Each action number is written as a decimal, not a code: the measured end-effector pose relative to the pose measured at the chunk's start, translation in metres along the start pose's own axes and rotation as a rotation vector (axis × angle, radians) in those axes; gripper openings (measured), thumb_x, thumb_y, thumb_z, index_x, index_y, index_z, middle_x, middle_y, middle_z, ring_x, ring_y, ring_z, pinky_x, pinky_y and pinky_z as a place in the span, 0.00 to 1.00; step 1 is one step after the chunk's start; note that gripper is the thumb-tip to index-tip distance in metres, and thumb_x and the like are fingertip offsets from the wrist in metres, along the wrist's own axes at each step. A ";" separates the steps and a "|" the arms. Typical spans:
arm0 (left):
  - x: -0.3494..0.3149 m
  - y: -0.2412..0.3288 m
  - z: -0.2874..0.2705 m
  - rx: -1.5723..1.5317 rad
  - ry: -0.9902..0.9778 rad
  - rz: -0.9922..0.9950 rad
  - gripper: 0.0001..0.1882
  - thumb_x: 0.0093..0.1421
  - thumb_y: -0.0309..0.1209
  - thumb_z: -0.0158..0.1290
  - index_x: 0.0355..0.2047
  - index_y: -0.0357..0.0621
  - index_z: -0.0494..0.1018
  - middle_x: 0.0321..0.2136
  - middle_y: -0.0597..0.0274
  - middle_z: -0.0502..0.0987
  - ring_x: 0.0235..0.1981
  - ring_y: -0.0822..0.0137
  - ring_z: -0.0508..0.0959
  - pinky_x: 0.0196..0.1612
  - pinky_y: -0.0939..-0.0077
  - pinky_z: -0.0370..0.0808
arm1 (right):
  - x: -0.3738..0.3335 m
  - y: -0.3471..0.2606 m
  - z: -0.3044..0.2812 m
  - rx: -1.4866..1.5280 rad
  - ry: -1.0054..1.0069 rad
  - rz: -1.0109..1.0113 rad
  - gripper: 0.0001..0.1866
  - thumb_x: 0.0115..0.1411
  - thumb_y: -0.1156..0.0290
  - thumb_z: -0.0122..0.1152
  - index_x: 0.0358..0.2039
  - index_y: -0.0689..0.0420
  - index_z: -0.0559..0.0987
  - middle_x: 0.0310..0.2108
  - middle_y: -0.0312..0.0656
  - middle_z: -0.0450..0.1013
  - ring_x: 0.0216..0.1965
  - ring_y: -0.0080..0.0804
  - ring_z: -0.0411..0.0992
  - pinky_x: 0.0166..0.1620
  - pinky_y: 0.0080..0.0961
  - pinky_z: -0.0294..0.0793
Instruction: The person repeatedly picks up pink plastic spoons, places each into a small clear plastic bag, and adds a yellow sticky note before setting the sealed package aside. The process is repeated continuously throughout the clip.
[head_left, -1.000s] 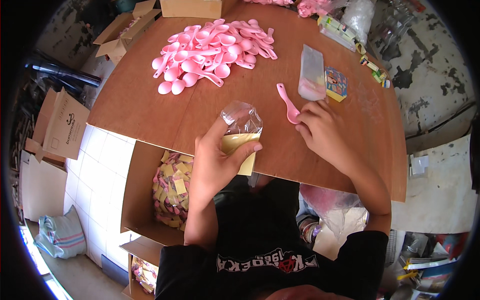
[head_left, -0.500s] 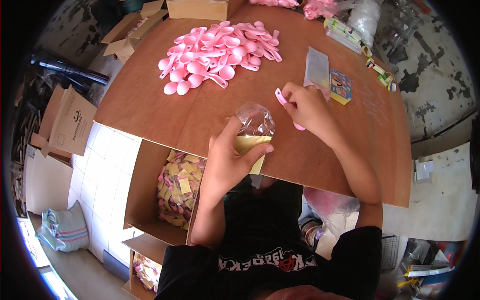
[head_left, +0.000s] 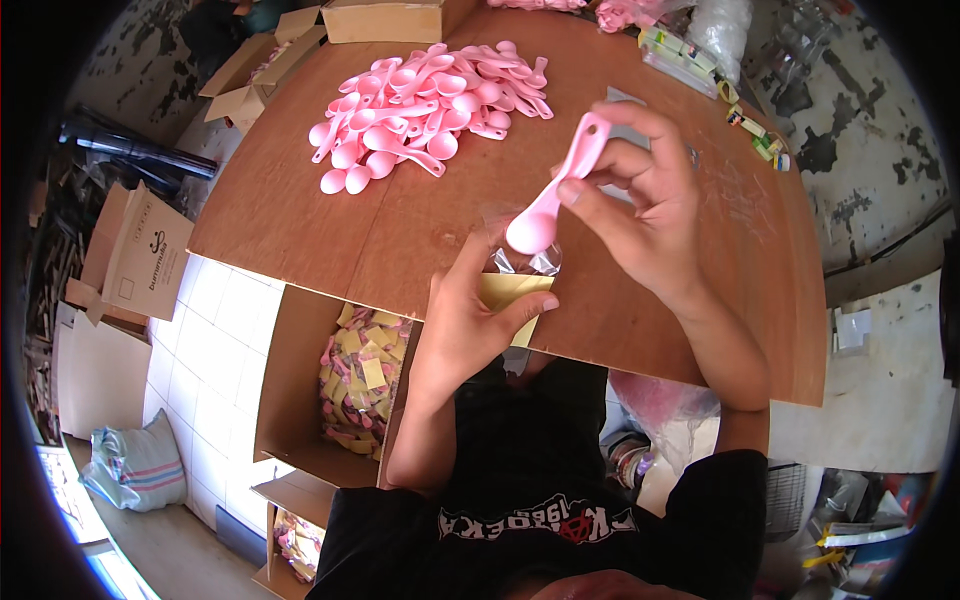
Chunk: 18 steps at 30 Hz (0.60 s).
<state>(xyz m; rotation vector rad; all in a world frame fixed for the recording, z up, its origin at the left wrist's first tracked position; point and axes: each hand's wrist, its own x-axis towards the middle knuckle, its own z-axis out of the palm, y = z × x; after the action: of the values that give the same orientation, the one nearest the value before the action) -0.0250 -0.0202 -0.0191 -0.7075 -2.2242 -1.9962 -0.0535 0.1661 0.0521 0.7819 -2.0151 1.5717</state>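
Observation:
My left hand [head_left: 460, 325] is closed on a small clear plastic bag [head_left: 546, 263] with a pale yellow card [head_left: 508, 290] in it, near the table's front edge. The bag's mouth faces away from me. Between the thumb and fingers of my right hand [head_left: 648, 215] is a pink plastic measuring spoon [head_left: 534, 230]. Its bowl points down over the bag's mouth, and the holed handle end points up. I cannot tell whether the bowl touches the bag. A heap of similar pink spoons [head_left: 430, 108] lies farther off to the left on the brown wooden table [head_left: 290, 235].
Below the table's front edge stands an open carton [head_left: 285, 390] holding many packed pink pieces with yellow cards. Another carton [head_left: 395, 20] sits at the far edge. Small boxes and tape rolls [head_left: 755, 135] lie at the far right. My right hand mostly hides a flat stack behind it.
My right hand has lifted the pink spoon and brought it left and nearer, turning its bowl down over the bag. My left hand keeps its hold almost in place.

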 end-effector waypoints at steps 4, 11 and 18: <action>-0.002 -0.012 0.001 -0.167 0.021 0.068 0.29 0.56 0.28 0.66 0.57 0.38 0.69 0.37 0.55 0.82 0.38 0.68 0.82 0.43 0.72 0.77 | -0.011 0.002 0.007 -0.111 -0.132 0.022 0.28 0.56 0.79 0.68 0.57 0.59 0.68 0.34 0.39 0.80 0.39 0.24 0.78 0.43 0.23 0.76; -0.006 -0.005 -0.008 -0.217 -0.020 0.033 0.17 0.71 0.31 0.48 0.56 0.34 0.70 0.38 0.58 0.81 0.40 0.71 0.79 0.43 0.76 0.75 | -0.016 -0.003 0.013 -0.273 -0.178 -0.088 0.19 0.52 0.76 0.70 0.45 0.58 0.79 0.42 0.39 0.76 0.44 0.32 0.76 0.45 0.26 0.75; -0.010 0.010 -0.011 -0.002 -0.064 0.037 0.10 0.67 0.27 0.53 0.47 0.35 0.73 0.28 0.50 0.82 0.32 0.60 0.85 0.33 0.71 0.78 | -0.015 -0.010 0.011 -0.386 -0.232 -0.156 0.05 0.51 0.79 0.70 0.30 0.59 0.83 0.39 0.41 0.77 0.40 0.34 0.76 0.41 0.27 0.76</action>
<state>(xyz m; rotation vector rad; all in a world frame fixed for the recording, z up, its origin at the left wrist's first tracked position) -0.0153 -0.0331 -0.0114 -0.8184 -2.2266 -1.9858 -0.0359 0.1555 0.0466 0.9703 -2.2628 0.9982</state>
